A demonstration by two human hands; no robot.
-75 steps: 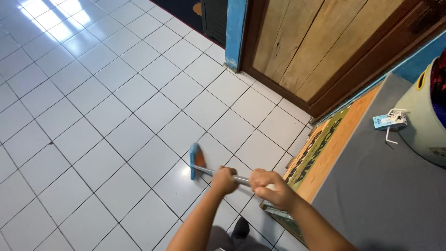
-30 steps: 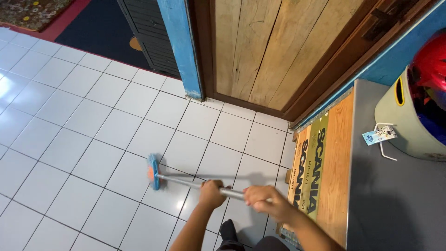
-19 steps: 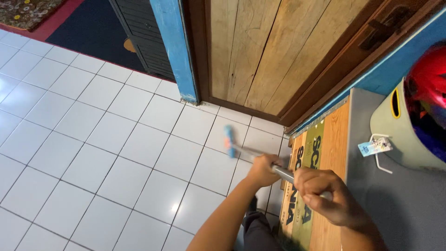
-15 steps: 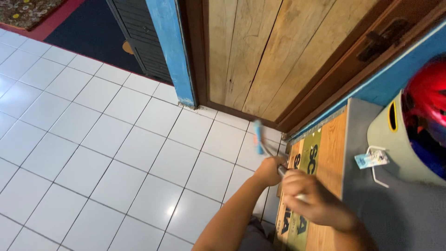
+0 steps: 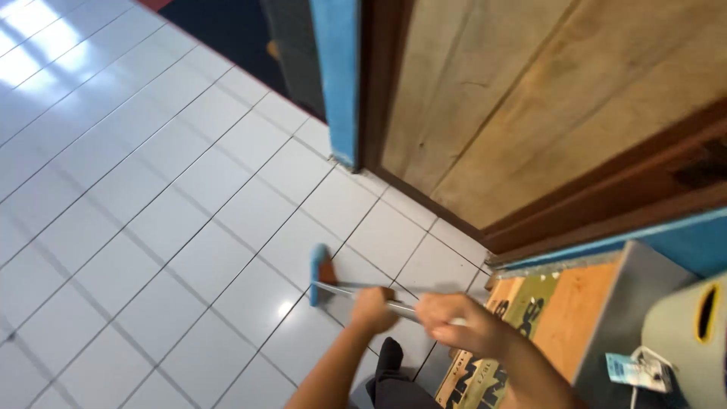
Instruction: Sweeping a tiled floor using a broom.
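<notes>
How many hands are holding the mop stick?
2. The left hand grips the metal mop handle nearer the blue mop head; the right hand grips it farther back, by the cardboard.

One mop [image 5: 322,276], two hands [image 5: 372,310], one door [image 5: 530,98]

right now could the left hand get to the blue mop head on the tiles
Probably not without shifting: the left hand grips the metal handle a stretch short of the blue mop head. Only bare white tiles lie between, so sliding it along the handle looks unobstructed.
</notes>
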